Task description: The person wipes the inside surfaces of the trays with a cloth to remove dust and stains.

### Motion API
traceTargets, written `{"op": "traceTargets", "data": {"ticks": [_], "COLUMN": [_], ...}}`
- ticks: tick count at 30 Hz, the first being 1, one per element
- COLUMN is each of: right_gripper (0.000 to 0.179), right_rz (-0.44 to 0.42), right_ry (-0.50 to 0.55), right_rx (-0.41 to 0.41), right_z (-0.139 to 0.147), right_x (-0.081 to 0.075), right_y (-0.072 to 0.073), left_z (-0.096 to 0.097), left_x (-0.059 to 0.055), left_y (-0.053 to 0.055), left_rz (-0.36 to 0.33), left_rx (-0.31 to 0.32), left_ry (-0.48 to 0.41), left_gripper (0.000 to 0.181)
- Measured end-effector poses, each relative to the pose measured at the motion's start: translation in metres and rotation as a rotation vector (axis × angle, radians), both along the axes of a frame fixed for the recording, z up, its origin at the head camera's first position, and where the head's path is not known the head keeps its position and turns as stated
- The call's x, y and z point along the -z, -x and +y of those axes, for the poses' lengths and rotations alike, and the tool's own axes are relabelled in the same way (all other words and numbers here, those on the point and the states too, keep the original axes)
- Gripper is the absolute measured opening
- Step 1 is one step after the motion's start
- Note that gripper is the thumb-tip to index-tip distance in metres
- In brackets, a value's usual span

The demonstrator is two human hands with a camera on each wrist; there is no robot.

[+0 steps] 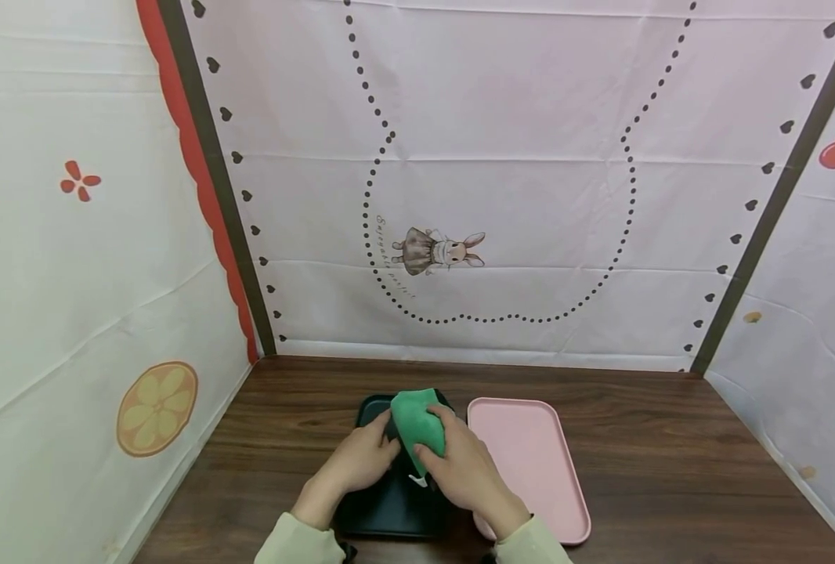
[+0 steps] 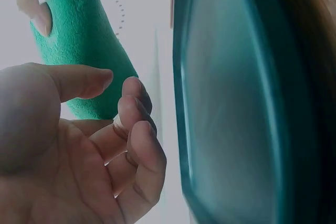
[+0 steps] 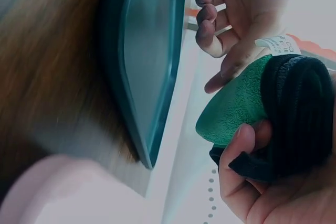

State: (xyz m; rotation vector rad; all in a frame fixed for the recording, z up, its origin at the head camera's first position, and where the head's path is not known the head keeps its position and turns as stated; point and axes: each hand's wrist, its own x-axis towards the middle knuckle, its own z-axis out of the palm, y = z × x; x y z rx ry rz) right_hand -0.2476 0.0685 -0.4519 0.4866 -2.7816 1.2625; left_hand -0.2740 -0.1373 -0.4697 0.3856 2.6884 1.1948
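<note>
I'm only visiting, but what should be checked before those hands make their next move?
1. Right hand has a hold on the green cloth bundle: ok, its fingers grip it.
2. Bundle lifted off the dark tray: ok, both wrist views show a gap.
3. Left hand close enough to help: ok, beside the bundle.
4. Left hand touching the bundle: cannot tell.
5. Whole pink tray visible from the head view: not ok, the right arm covers part.
</note>
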Motion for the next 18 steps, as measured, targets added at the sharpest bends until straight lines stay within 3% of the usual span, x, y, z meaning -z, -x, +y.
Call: {"op": "traceTargets", "data": {"ticks": [18], "right_gripper": [0.062], "right_rz": [-0.023], "right_ry": [0.013], "right_rx": [0.099], "right_z": [0.042], "right_x": [-0.002], "right_y": [0.006], "left_z": [0.045], "left_x": [0.000], "left_y": [0.000], "left_rz": [0.005], "left_rx": [0.061], "left_ry": [-0.003], "left_gripper": [0.066]}}
